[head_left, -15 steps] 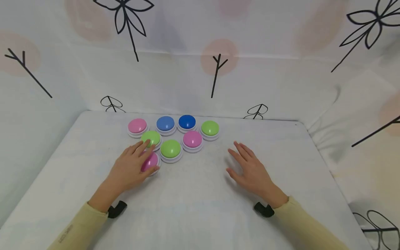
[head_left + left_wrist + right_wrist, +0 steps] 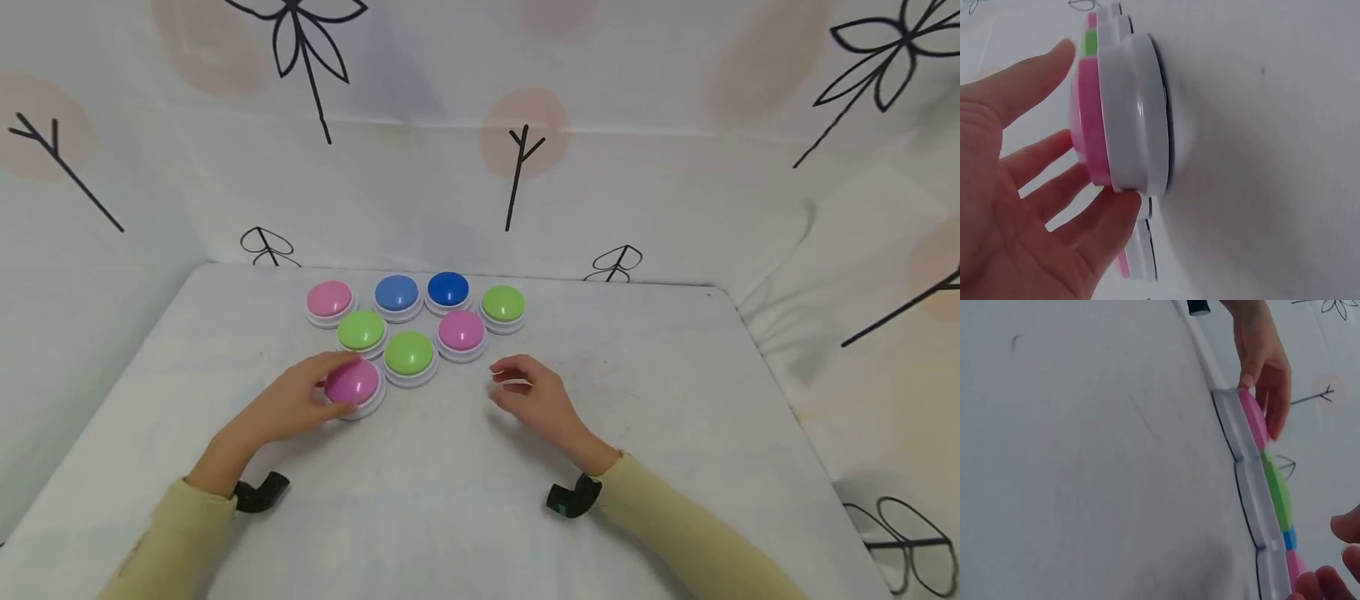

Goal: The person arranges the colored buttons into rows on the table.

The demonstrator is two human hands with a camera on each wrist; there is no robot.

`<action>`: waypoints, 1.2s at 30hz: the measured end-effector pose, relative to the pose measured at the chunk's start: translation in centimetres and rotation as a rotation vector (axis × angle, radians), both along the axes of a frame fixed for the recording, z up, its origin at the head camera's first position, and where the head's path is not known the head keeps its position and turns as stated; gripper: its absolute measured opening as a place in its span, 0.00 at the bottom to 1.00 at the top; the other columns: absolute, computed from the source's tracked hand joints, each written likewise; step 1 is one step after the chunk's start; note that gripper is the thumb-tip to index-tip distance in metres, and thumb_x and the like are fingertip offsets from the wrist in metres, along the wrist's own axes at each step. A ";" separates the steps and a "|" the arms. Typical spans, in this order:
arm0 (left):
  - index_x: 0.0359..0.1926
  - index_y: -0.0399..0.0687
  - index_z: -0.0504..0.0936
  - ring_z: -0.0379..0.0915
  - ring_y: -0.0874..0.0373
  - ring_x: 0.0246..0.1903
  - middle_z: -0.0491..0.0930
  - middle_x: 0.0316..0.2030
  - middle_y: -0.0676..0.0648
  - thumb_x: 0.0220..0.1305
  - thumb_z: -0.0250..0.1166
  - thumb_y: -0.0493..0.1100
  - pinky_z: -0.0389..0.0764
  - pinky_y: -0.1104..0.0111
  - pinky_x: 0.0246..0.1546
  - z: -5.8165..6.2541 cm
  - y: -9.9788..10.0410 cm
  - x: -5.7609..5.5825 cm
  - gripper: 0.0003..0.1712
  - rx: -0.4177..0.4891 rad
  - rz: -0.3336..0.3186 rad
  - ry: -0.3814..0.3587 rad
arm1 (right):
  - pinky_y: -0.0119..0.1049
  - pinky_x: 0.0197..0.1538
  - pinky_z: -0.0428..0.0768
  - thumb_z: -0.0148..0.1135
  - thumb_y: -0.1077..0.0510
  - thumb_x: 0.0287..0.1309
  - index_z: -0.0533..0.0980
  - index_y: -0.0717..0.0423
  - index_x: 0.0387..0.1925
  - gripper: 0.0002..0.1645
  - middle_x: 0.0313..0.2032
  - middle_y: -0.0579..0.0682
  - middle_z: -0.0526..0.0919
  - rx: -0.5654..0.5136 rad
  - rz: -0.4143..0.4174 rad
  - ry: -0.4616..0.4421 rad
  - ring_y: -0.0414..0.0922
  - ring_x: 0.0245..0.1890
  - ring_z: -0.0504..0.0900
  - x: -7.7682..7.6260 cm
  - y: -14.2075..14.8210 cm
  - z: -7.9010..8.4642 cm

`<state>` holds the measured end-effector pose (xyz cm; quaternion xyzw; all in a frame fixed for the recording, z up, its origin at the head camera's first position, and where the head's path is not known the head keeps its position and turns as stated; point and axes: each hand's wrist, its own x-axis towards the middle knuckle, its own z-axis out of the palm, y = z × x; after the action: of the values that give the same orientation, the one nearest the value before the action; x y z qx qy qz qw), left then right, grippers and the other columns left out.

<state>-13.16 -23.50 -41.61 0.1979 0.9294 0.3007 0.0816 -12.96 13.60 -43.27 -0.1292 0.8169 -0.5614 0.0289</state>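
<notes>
Several round push buttons with coloured domes on white bases stand clustered at the back of the white table. My left hand (image 2: 296, 400) curves round the nearest pink push button (image 2: 354, 383), thumb at its near edge and fingers at its far left side. The left wrist view shows fingertips against the white base (image 2: 1138, 119) of that button, which seems to stand on the table. My right hand (image 2: 540, 398) hovers right of the other front pink button (image 2: 461, 332), fingers loosely bent, holding nothing. A green button (image 2: 408, 354) sits between these two pink ones.
Behind are another green button (image 2: 361, 331), a pink one (image 2: 328, 298), a light blue one (image 2: 397, 293), a dark blue one (image 2: 448, 289) and a green one (image 2: 503, 303). A patterned white cloth (image 2: 420, 200) hangs behind the table (image 2: 465, 500). Each wrist wears a black device (image 2: 573, 497).
My left hand has drawn back off the green dome and closed round the front pink button. My right hand has moved left, closer to the buttons, its fingers bending.
</notes>
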 end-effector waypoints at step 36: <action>0.67 0.48 0.76 0.61 0.39 0.67 0.73 0.65 0.41 0.51 0.78 0.36 0.72 0.45 0.58 -0.4 -1.6 -1.2 0.40 0.179 -0.028 -0.127 | 0.26 0.58 0.75 0.71 0.58 0.59 0.74 0.53 0.66 0.32 0.63 0.44 0.77 0.082 0.298 -0.081 0.39 0.61 0.75 0.0 -12.2 -1.3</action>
<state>-14.40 -25.07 -42.00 0.1979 0.8889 0.3933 0.1265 -12.96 1.41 -44.52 -0.2251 0.8091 -0.5217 0.1500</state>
